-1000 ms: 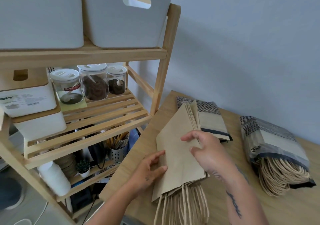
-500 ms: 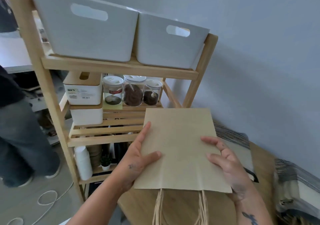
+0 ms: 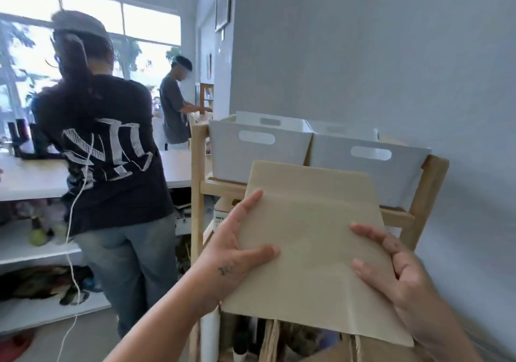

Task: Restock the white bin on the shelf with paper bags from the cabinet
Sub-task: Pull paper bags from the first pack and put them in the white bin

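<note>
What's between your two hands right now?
In the head view, a flat brown paper bag spans the gap, the left hand and right hand gripping its sides.

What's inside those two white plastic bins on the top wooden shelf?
Only bare inner walls show in the left white bin and right white bin. Their bottoms are hidden by their front walls and the held brown paper bag.
</note>
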Tool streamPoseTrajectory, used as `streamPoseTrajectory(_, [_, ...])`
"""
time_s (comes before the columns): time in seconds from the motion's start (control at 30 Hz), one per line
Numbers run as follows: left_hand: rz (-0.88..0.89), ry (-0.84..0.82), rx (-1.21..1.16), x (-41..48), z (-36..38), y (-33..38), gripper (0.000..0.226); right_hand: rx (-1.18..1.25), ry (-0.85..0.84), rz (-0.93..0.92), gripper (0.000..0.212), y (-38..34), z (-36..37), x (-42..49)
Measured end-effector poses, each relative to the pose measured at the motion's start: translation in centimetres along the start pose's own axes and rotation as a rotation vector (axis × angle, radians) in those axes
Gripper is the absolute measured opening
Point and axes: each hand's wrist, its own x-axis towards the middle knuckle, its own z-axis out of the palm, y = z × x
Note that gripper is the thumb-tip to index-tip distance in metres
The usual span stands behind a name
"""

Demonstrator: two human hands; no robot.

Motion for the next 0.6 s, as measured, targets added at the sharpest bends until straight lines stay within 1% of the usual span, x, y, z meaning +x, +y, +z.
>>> streamPoseTrajectory(0.03, [0.019, 0.017, -0.009, 0.8, -0.3, 1.1, 0.078, -0.001, -0.012, -0.033, 0.089, -0.9, 0.1, 1.2])
streamPoseTrajectory(0.1, [0.053, 0.029, -0.014, 2.6, -0.9, 3.6, 0.075, 0.02, -0.059, -0.081, 0.091, -2.9, 0.5, 3.9])
streamPoseTrajectory(0.13, [0.07, 0.036, 0.009, 3.7, -1.2, 4.9, 0.075, 0.044, -0.082, -0.083, 0.087, -4.0, 0.8, 5.3])
streamPoseTrajectory(0.17, [0.09, 0.053, 0.044, 4.9, -1.6, 6.1, 0.077, 0.071, -0.103, -0.071, 0.079, -4.9, 1.0, 6.8])
streamPoseTrajectory(0.23, [0.131, 0.082, 0.125, 7.7, -2.5, 8.5, 0.081, 0.122, -0.132, -0.037, 0.052, -6.7, 1.7, 9.9])
streamPoseTrajectory(0.27, [0.142, 0.091, 0.162, 9.4, -3.2, 9.6, 0.082, 0.126, -0.126, -0.025, 0.044, -7.6, 2.1, 11.7])
streamPoseTrajectory(0.4, [0.131, 0.111, 0.189, 16.6, -5.8, 13.1, 0.082, 0.07, -0.119, -0.022, 0.033, -10.8, 3.5, 19.3])
streamPoseTrajectory(0.6, [-0.003, 0.088, 0.197, 28.3, -10.5, 16.1, 0.079, -0.047, -0.054, 0.037, 0.026, -12.8, 5.6, 32.4])
